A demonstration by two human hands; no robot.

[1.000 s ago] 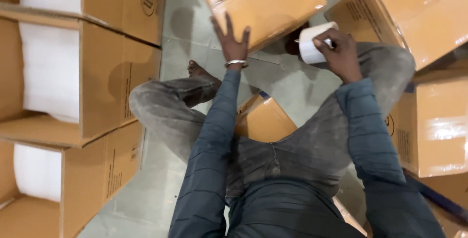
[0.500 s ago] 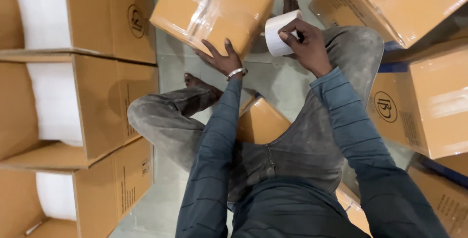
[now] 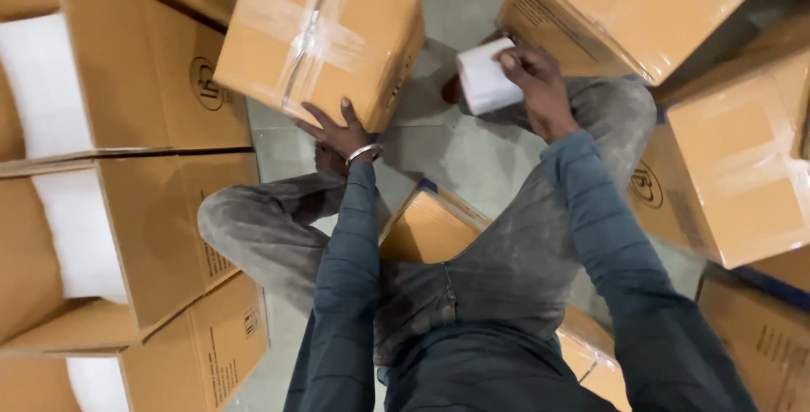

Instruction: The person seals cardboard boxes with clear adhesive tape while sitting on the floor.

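A sealed cardboard box [image 3: 325, 32], taped over its top, stands on the grey floor in front of my knees. My left hand [image 3: 337, 129], with a metal bangle on the wrist, rests its spread fingers on the box's near edge. My right hand [image 3: 536, 83] holds a white roll of labels [image 3: 483, 78] above my right knee, fingers closed on it. I am sitting on a low cardboard box [image 3: 430, 230] between my legs.
Open cartons with white foam inside [image 3: 80, 218] are stacked on the left. Sealed cartons stand at the upper right [image 3: 624, 7] and at the right [image 3: 734, 167]. Grey floor [image 3: 460, 150] shows between my legs.
The taped box has come further into view and nearer, with my left hand still on its edge. My right hand, with the white roll, has shifted to the right of the box.
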